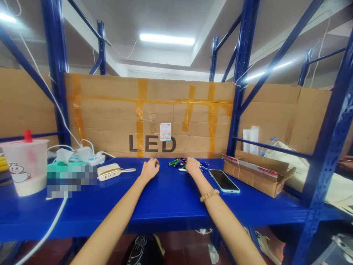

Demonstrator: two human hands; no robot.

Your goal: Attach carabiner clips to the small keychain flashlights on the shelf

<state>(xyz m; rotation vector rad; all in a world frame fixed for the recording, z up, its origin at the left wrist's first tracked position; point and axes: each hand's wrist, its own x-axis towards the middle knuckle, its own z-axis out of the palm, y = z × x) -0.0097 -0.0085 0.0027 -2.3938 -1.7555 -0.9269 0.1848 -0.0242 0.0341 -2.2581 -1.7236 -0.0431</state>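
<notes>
A loose pile of pens with blue, green, black and red parts lies on the blue shelf top, near the back. Over the middle of the pile is my right hand, fingers bent down and closed; whatever they grip is hidden behind the hand. A white pen lies just left of its fingers, and more blue pens show on its right. My left hand rests on the surface left of the pile, fingers loosely curved, thumb apart, with nothing visible in it.
A phone and an open cardboard box are on the right. Leftward stand a cream power bank, a power strip with chargers and a plastic cup. A cardboard panel closes the back; blue posts frame the shelf.
</notes>
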